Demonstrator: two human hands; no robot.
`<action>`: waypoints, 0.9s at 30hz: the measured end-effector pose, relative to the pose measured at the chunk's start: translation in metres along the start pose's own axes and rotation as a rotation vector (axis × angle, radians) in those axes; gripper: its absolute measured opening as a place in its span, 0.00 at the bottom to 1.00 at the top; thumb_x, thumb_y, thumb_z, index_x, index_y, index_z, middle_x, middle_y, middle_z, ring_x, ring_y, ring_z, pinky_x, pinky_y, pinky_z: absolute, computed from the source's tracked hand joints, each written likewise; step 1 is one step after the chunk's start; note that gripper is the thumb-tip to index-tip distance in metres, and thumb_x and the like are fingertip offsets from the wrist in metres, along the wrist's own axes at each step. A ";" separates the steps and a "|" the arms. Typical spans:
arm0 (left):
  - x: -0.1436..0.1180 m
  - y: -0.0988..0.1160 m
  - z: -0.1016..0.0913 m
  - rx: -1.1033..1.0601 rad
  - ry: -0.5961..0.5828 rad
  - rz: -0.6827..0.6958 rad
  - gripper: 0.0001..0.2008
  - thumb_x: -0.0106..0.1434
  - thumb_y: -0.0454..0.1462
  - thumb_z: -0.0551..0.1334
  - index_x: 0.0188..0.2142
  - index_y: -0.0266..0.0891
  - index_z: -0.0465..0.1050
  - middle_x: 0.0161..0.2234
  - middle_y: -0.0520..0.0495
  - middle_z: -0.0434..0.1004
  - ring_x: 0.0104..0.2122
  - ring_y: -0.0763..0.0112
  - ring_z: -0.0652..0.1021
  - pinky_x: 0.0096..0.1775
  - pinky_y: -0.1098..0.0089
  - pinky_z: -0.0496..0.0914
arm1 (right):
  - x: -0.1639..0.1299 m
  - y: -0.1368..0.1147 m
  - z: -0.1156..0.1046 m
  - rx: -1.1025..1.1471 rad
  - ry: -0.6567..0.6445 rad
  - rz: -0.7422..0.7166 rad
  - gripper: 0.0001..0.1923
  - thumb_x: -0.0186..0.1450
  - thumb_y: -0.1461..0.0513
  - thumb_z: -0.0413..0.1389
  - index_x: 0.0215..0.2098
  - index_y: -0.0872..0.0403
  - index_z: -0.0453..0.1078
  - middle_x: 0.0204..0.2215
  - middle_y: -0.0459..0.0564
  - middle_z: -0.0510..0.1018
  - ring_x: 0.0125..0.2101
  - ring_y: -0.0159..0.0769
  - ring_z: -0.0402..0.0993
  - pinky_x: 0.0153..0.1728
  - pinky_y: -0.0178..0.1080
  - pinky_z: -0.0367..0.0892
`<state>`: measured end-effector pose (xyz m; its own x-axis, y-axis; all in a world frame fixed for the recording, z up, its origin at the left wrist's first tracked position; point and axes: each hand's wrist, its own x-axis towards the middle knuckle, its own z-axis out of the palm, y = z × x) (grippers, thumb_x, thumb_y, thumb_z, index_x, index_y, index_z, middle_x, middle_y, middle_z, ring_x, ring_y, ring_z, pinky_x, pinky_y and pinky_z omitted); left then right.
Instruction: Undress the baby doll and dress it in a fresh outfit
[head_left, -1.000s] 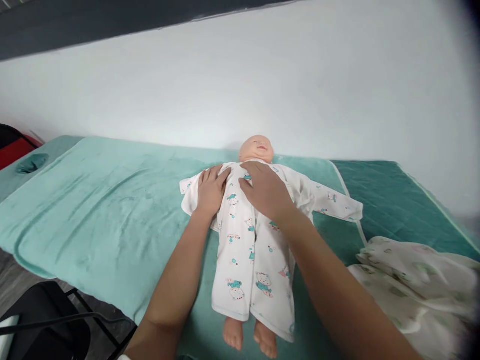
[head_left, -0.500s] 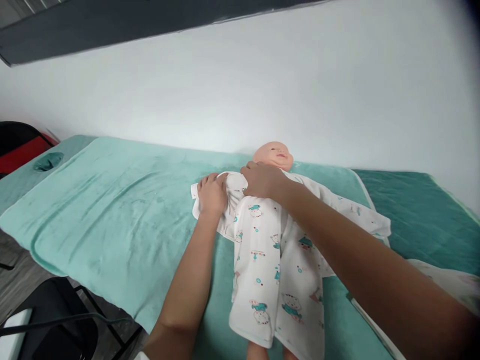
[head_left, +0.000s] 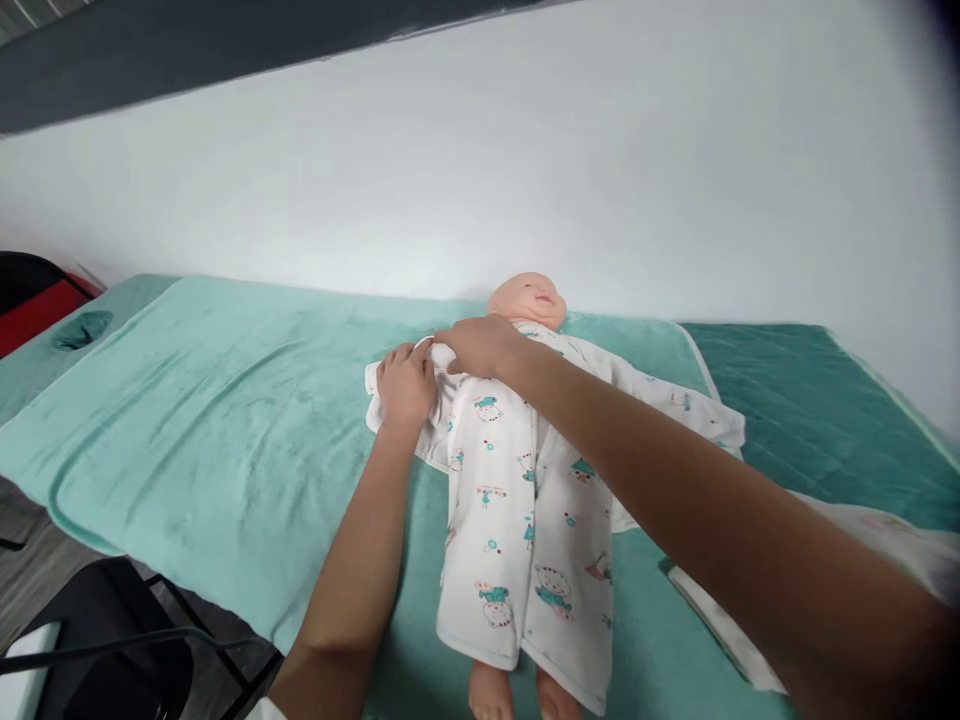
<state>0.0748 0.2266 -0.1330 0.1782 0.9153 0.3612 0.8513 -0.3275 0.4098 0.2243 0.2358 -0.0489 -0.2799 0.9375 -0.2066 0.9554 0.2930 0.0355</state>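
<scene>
A baby doll (head_left: 527, 296) lies face up on a teal towel (head_left: 225, 400), head towards the wall and bare feet (head_left: 517, 694) at the near edge. It wears a white printed romper (head_left: 525, 500). My left hand (head_left: 406, 384) grips the romper's sleeve on the doll's left-hand side in view. My right hand (head_left: 478, 346) pinches the romper fabric at the shoulder, just below the chin. The other sleeve (head_left: 697, 415) lies spread out flat to the right.
A white wall runs behind the padded table (head_left: 810, 400). Another patterned cloth (head_left: 720, 610) lies at the right, partly behind my forearm. A black chair (head_left: 97, 640) stands at the lower left, and a red and black object (head_left: 30, 300) at the far left.
My right hand has slid from the doll's chest up to the shoulder near my left hand. My left hand has closed on the sleeve, bunching the fabric.
</scene>
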 end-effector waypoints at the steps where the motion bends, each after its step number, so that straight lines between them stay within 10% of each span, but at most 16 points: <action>1: -0.003 0.001 -0.003 0.015 -0.004 -0.017 0.23 0.70 0.34 0.52 0.60 0.50 0.73 0.54 0.45 0.77 0.53 0.57 0.74 0.56 0.57 0.66 | -0.006 0.002 -0.005 -0.012 -0.008 -0.010 0.20 0.68 0.58 0.58 0.57 0.50 0.69 0.43 0.56 0.80 0.42 0.46 0.77 0.36 0.40 0.63; 16: -0.016 -0.010 -0.013 -0.118 -0.092 -0.210 0.23 0.64 0.27 0.52 0.51 0.49 0.77 0.49 0.50 0.79 0.48 0.64 0.78 0.43 0.69 0.69 | -0.063 0.034 -0.030 0.101 0.116 0.071 0.13 0.68 0.58 0.53 0.49 0.45 0.74 0.44 0.49 0.77 0.38 0.40 0.72 0.36 0.40 0.57; 27: -0.009 -0.008 -0.008 0.201 -0.076 -0.103 0.16 0.66 0.31 0.55 0.52 0.45 0.71 0.51 0.42 0.76 0.54 0.53 0.73 0.52 0.56 0.68 | -0.034 0.006 -0.006 0.128 0.120 0.013 0.14 0.68 0.57 0.54 0.51 0.46 0.73 0.43 0.51 0.78 0.39 0.42 0.74 0.33 0.39 0.59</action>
<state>0.0621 0.2189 -0.1325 0.1152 0.9590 0.2588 0.9469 -0.1848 0.2632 0.2393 0.2069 -0.0361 -0.2694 0.9590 -0.0883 0.9610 0.2618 -0.0887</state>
